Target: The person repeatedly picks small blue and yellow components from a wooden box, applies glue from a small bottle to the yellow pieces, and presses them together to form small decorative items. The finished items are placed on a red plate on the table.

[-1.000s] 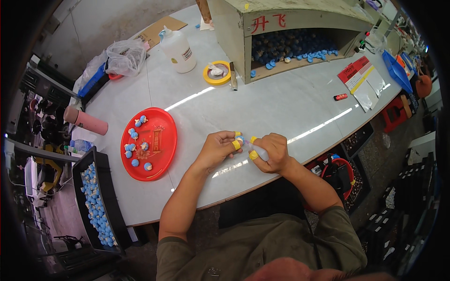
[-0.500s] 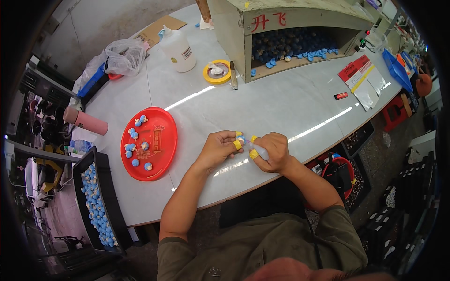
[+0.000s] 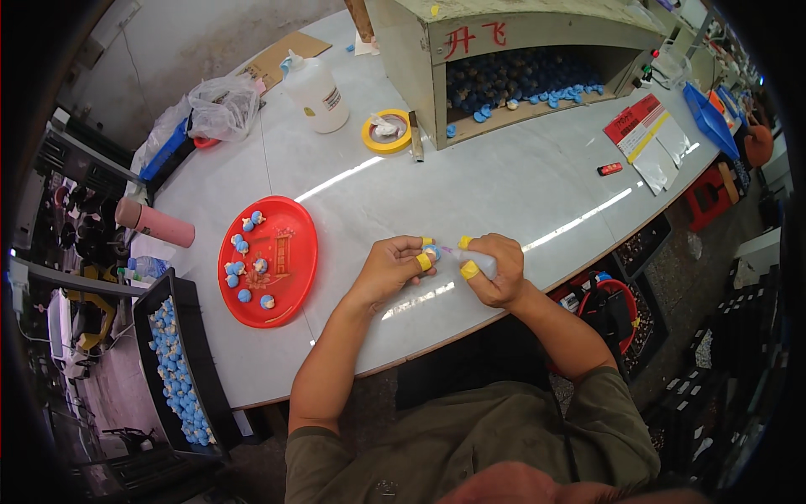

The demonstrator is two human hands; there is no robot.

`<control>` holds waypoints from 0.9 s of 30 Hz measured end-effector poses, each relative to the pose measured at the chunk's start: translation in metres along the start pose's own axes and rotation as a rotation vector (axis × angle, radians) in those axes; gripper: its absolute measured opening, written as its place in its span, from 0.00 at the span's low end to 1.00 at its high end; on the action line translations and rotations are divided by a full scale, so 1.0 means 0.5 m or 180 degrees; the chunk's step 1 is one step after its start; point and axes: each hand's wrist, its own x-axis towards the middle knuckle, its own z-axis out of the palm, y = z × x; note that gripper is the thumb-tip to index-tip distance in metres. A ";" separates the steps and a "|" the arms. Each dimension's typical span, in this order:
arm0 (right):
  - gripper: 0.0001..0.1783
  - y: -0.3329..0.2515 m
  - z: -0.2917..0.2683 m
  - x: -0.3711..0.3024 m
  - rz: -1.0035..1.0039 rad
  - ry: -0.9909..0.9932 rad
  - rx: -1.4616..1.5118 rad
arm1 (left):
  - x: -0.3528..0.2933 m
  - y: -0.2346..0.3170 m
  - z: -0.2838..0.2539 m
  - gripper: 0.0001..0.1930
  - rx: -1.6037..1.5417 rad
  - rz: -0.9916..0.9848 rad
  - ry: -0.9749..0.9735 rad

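Fingers (image 3: 469, 270) grip bottle (image 3: 483, 261); plate (image 3: 292, 290) holds balls (image 3: 261, 265).

We are seeing fairly bright, even light across the desk (image 3: 504, 193), whose glossy top is throwing back white glare streaks (image 3: 579, 218) at eleven, between two and three, and near six o'clock. We are losing detail to shadow inside the cabinet (image 3: 407, 76) at one and over the dim floor (image 3: 684, 286) just past three. We are finding the hands (image 3: 386, 270) fairly sharp, while fisheye distortion is bending edges and blackening corners.
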 end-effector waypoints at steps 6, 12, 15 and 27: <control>0.14 -0.003 -0.049 -0.009 0.1444 0.0333 0.0632 | -0.007 0.015 -0.008 0.18 -0.0371 -0.0116 0.0043; 0.15 0.070 -0.190 0.011 0.2391 0.0790 0.0420 | -0.003 0.014 -0.021 0.15 -0.0725 -0.0244 0.0078; 0.11 0.132 -0.291 0.009 0.2433 0.0981 -0.0325 | -0.002 0.015 -0.021 0.15 -0.0706 -0.0213 0.0085; 0.19 0.200 -0.367 -0.040 0.1748 0.1608 -0.2431 | -0.006 0.014 -0.016 0.18 -0.0603 -0.0136 0.0084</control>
